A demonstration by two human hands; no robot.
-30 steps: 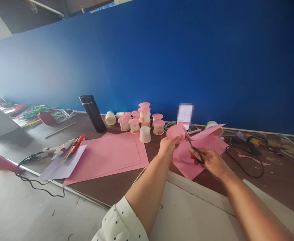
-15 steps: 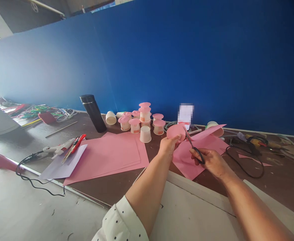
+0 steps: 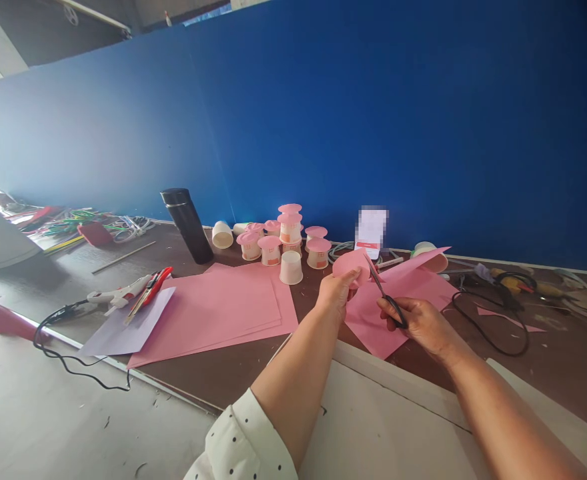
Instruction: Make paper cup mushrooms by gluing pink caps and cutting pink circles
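Observation:
My left hand (image 3: 337, 292) pinches a rounded piece of pink paper (image 3: 351, 265) at its lower edge, holding it above the table. In my right hand (image 3: 418, 321) is a pair of scissors (image 3: 392, 308) with black handles, and their blades meet the right edge of the rounded piece. Beneath and behind lies a larger pink sheet (image 3: 373, 331), with a raised pink flap (image 3: 413, 264) on its right. Left of my hands, a plain white paper cup (image 3: 291, 268) stands upside down. Several paper cups with pink round tops (image 3: 290, 230) cluster behind it, some stacked.
A stack of pink sheets (image 3: 213, 300) lies left, beside white paper (image 3: 133, 323) bearing a glue gun (image 3: 116, 295) and a red utility knife (image 3: 148, 293). A black bottle (image 3: 187, 225) stands behind. A phone (image 3: 371, 231) leans at the blue partition (image 3: 373, 113). Black cable (image 3: 493, 350) loops right.
The rounded pink piece has turned slightly in my left hand, and its outline looks a little different by the blades. My hands stay nearly in place.

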